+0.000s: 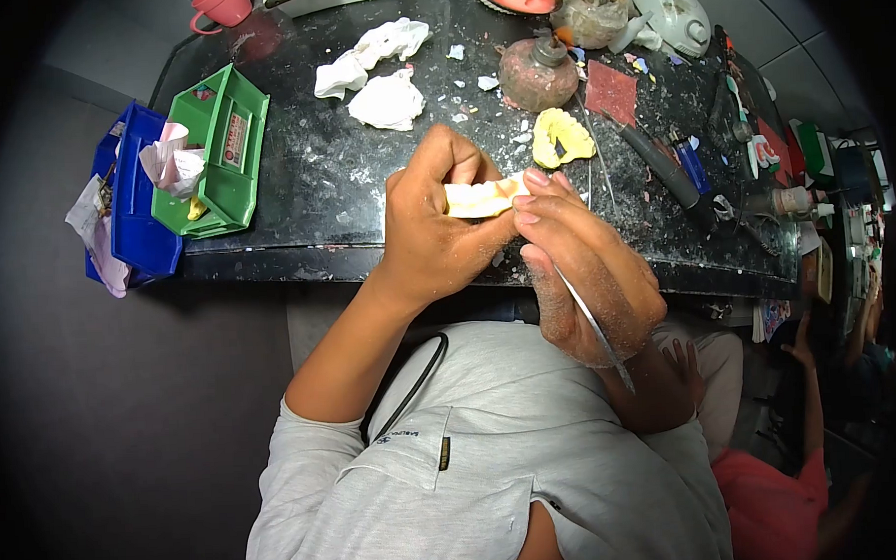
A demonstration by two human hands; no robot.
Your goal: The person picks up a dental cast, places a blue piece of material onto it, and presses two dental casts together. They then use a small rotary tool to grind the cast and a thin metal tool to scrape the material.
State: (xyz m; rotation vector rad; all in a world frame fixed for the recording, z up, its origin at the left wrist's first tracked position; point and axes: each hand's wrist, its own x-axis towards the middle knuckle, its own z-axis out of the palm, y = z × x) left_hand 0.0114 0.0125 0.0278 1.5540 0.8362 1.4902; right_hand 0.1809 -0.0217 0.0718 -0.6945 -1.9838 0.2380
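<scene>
Shirt (542, 435) lay nearest. Green bin (254, 139) stood at left, likely for scraps. Left hand (428, 226) gripped the cast (477, 201) over the table's (319, 250) front edge, apparently for steadiness. Right hand (601, 275) pinched its other end and held a thin tool (590, 319), probably bracing it. Yellow mold (573, 140) lay beyond, presumably clear of the work.
</scene>
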